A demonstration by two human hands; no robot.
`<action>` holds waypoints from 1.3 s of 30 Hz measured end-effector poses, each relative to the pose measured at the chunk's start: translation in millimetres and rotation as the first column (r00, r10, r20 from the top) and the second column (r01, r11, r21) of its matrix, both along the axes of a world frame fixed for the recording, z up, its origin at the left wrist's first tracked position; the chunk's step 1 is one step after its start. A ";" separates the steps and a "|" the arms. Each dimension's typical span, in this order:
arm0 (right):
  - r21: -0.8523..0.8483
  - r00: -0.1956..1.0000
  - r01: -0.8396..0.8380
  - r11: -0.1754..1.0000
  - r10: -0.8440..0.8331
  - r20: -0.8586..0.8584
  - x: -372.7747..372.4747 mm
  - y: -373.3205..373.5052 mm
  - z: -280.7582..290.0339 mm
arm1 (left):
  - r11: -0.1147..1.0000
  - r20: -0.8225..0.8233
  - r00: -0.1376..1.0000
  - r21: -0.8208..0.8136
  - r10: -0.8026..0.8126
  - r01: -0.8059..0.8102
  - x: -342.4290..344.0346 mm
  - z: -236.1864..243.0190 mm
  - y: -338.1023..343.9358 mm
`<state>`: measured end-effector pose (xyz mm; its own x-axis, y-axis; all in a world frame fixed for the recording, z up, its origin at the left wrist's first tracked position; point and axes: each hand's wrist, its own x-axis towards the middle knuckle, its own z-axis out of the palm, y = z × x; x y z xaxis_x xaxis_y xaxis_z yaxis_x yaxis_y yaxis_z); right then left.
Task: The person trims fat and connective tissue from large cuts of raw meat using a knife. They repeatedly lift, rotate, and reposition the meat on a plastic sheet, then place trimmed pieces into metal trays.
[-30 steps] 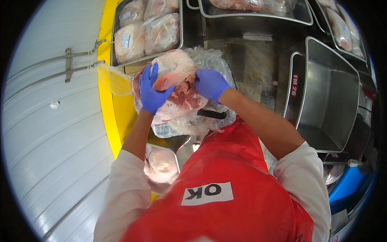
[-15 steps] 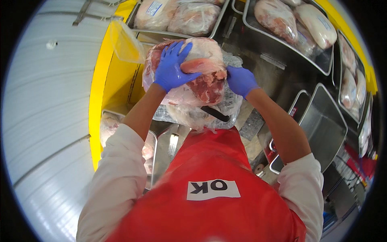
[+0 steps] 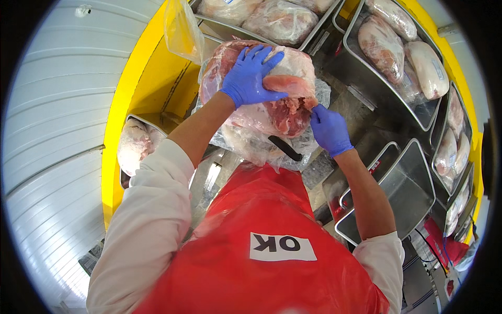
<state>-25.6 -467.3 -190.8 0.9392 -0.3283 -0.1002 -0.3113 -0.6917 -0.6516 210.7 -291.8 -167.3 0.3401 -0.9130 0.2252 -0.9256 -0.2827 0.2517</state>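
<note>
A large piece of raw meat [image 3: 295,68] with pale fat and a dark red cut end lies before me on clear plastic wrap [image 3: 240,141]. Across its top my left hand [image 3: 251,78], in a blue glove, lies with the fingers spread. My right hand [image 3: 330,128], also gloved in blue, has its fingers closed on the ragged right edge of the meat. Just below the meat, a black knife handle [image 3: 285,148] rests on the wrap; its blade is hidden.
Metal bins with wrapped meat stand at the far side [image 3: 282,22], the right [image 3: 384,44] and the left [image 3: 133,144]. An empty metal bin [image 3: 402,188] is at lower right. A clear plastic bag [image 3: 183,31] hangs by the yellow wall [image 3: 157,73].
The view has shifted, so the meat and both hands appear farther right. My right hand has come lower along the meat's right edge; my left hand keeps its place on top.
</note>
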 end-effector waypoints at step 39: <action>-0.010 0.974 0.187 0.982 -0.184 0.134 -35.3 -7.8 4.6 | 0.999 0.010 1.000 0.041 -0.004 0.004 -0.5 1.1 -3.5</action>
<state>-60.9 -475.1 -186.2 0.8660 -0.4991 0.0296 -0.3484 -0.6449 -0.6802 210.2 -295.3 -166.2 0.3345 -0.9228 0.1911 -0.9292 -0.2890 0.2305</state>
